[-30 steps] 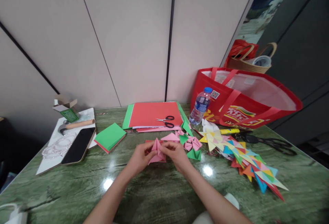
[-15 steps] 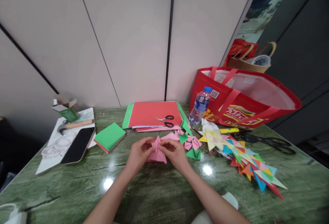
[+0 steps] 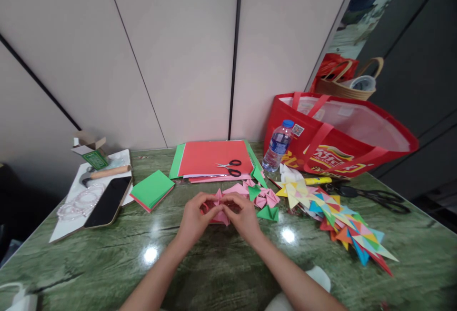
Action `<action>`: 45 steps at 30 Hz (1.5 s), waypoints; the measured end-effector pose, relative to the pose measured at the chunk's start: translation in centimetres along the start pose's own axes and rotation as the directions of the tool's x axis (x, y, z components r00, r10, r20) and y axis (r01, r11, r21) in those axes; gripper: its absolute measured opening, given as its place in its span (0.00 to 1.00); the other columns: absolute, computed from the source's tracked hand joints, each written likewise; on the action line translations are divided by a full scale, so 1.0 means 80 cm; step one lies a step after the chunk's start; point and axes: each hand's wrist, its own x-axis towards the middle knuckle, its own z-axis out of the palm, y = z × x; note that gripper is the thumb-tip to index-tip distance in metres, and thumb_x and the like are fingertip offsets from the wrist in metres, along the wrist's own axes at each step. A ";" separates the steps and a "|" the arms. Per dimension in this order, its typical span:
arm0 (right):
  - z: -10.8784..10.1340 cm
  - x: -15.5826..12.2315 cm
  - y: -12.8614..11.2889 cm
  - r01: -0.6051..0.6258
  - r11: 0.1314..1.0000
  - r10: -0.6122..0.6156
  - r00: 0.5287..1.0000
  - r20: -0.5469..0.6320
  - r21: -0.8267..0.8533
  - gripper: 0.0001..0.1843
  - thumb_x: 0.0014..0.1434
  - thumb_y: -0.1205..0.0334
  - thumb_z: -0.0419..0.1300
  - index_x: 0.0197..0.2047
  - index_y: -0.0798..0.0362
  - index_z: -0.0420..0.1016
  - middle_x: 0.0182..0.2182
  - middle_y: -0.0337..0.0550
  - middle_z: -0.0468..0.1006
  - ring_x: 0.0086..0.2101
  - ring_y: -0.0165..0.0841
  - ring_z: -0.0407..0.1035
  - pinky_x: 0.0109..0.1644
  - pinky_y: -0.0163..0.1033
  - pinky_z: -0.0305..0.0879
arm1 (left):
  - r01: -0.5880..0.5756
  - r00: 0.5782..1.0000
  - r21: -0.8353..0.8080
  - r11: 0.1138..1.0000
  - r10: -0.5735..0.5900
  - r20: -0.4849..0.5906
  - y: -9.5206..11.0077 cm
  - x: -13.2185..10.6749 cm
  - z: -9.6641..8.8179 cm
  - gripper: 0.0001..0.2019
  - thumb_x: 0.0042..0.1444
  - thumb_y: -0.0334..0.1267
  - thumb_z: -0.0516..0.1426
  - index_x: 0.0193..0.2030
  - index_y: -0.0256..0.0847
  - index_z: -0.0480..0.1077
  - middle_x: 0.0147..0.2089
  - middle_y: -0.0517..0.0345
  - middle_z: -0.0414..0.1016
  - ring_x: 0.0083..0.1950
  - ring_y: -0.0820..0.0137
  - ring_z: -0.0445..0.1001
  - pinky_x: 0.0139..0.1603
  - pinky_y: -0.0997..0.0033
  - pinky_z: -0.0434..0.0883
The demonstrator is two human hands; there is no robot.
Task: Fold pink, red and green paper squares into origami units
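Loops of clear cord (image 3: pixel 80 202), a small green box (image 3: pixel 97 158), a wooden-handled hammer (image 3: pixel 110 173) and a dark phone (image 3: pixel 108 202) sit far out on my left, no part of this. Next along, a stack of small green sheets (image 3: pixel 153 188) with red showing beneath: flat, uncreased as far as I can see, so nothing done with those.

Coming to the middle! My left hand (image 3: pixel 195 212) has thumb and fingers pinched on one side of a pink folded paper (image 3: pixel 223 218), a bit of red showing by those fingers. Behind it lie big coloured sheets (image 3: pixel 210 154), whole and flat, with small scissors (image 3: pixel 233 168) resting on top, untouched. The pink piece is right in front of me, its peak up between both sets of fingertips; I'd call it well folded but not finished. My right hand (image 3: pixel 244 213) grips the other side, thumb and fingers closed on the paper. Exactly which crease, my fingers hide.

Just right of that, done work: pink folded pieces (image 3: pixel 267 199) in a loose cluster, and a green folded piece (image 3: pixel 268 214) nearest me. On past the water bottle (image 3: pixel 276 151), a long run of many-coloured pointed paper shapes (image 3: pixel 337 213) looks complete, lying in front of a red bag (image 3: pixel 360 145). Rightmost, big dark scissors (image 3: pixel 376 195), idle.
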 end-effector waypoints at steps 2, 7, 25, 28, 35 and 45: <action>0.001 0.000 -0.001 0.008 1.000 -0.008 1.000 -0.002 0.020 0.04 0.50 0.66 0.58 0.30 0.52 0.74 0.30 0.43 0.73 0.32 0.33 0.68 0.34 0.37 0.66 | 0.040 0.999 -0.038 0.998 -0.041 -0.013 -0.001 0.001 0.000 0.09 0.46 0.41 0.58 0.32 0.38 0.72 0.30 0.57 0.71 0.30 0.71 0.68 0.30 0.74 0.65; 0.005 0.001 0.007 -0.071 0.989 0.072 0.997 -0.003 0.126 0.03 0.48 0.64 0.59 0.29 0.53 0.72 0.29 0.43 0.73 0.30 0.32 0.68 0.33 0.36 0.65 | 0.058 0.996 -0.125 0.990 -0.066 -0.061 -0.001 0.005 -0.004 0.07 0.43 0.39 0.58 0.25 0.36 0.72 0.33 0.54 0.72 0.34 0.68 0.69 0.34 0.72 0.66; 0.001 0.003 0.001 -0.255 0.906 0.202 0.962 0.186 0.337 0.07 0.45 0.63 0.63 0.28 0.55 0.70 0.26 0.38 0.71 0.27 0.28 0.66 0.30 0.32 0.63 | 0.297 0.954 -0.438 0.848 -0.247 0.169 -0.004 0.004 -0.005 0.10 0.44 0.40 0.59 0.24 0.33 0.71 0.22 0.60 0.70 0.24 0.76 0.65 0.25 0.79 0.61; -0.001 0.004 0.004 -0.300 0.898 0.228 0.943 0.245 0.321 0.08 0.43 0.62 0.64 0.28 0.55 0.71 0.24 0.36 0.71 0.24 0.26 0.64 0.28 0.31 0.61 | 0.314 0.949 -0.424 0.849 -0.273 0.157 -0.006 0.005 -0.004 0.11 0.43 0.41 0.60 0.23 0.33 0.69 0.20 0.61 0.69 0.21 0.77 0.63 0.22 0.79 0.59; -0.004 0.006 0.009 -0.325 0.880 0.268 0.942 0.201 0.348 0.11 0.46 0.57 0.62 0.31 0.55 0.73 0.27 0.39 0.74 0.27 0.28 0.66 0.30 0.32 0.62 | 0.310 0.937 -0.275 0.910 -0.243 0.251 0.002 0.003 -0.003 0.13 0.42 0.44 0.59 0.23 0.33 0.70 0.20 0.62 0.67 0.21 0.77 0.61 0.21 0.80 0.55; -0.005 0.007 0.008 -0.264 0.936 0.245 0.964 0.108 0.233 0.10 0.47 0.57 0.60 0.23 0.56 0.71 0.20 0.36 0.69 0.21 0.26 0.60 0.24 0.30 0.56 | 0.309 0.879 -0.170 0.936 -0.213 0.426 0.002 0.000 -0.001 0.18 0.47 0.48 0.54 0.17 0.34 0.62 0.17 0.67 0.49 0.20 0.80 0.47 0.19 0.78 0.43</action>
